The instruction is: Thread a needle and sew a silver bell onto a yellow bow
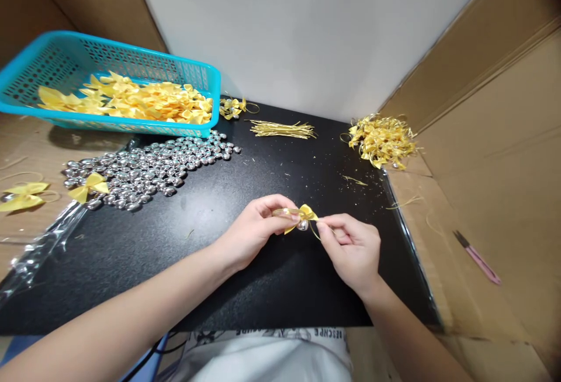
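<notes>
Over the front middle of the black table, my left hand (pixel 269 218) pinches a yellow ribbon bow (pixel 308 212) between thumb and fingers. A shiny silver bead (pixel 302 225) hangs at the bow's centre, and a gold cord loops around it. From the other side, my right hand (pixel 353 247) is closed with thumb and forefinger at the bow's right tip. A strand of the gold cord (pixel 314 232) curves toward these fingers. Whether they grip the ribbon tip, the cord or both is hard to make out.
A turquoise basket (pixel 214 96) of yellow bows stands back left, with silver beads (pixel 144 169) spread before it. Cut gold cords (pixel 283 129) lie at the back. Bows with cords are heaped (pixel 381 139) back right. Pink-handled snips (pixel 477 258) rest on cardboard at right.
</notes>
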### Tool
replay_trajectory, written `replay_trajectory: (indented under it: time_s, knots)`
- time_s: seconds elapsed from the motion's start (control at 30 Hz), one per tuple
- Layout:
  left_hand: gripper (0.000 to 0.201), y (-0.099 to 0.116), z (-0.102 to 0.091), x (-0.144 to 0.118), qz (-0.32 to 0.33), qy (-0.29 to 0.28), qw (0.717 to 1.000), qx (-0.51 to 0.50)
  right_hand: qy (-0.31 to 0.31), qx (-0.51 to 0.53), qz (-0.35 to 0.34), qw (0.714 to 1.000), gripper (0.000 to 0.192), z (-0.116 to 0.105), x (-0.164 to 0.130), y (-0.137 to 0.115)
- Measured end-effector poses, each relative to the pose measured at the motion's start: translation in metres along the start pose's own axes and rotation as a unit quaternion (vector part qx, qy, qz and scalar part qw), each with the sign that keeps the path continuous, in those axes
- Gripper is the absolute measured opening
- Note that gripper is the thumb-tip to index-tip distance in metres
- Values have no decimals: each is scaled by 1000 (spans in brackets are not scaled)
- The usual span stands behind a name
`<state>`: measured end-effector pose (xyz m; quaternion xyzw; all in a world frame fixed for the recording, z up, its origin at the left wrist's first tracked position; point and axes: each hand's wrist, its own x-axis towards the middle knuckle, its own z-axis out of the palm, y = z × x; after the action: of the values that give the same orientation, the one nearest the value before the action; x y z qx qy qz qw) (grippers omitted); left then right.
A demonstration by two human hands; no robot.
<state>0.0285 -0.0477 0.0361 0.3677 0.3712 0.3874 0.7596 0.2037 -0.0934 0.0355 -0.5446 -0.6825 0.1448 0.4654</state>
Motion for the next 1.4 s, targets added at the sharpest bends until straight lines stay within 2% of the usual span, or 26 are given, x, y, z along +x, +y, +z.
replay_trajectory:
  time_s: [0.37,0.77,1.07,1.4]
  knots:
    - [14,3,2,-3,56,11,996,64,0,0,0,1000,14,-2,0,1]
    - [24,1,0,-4,77,7,990,119,-23,7,12,1000,15,0,0,1]
    - [27,1,0,-6,94,2,986,140,-17,16,18,1000,15,2,-2,0]
    - [21,2,-1,-12,227,12,941,253,-2,17,6,1000,14,-1,-3,-1]
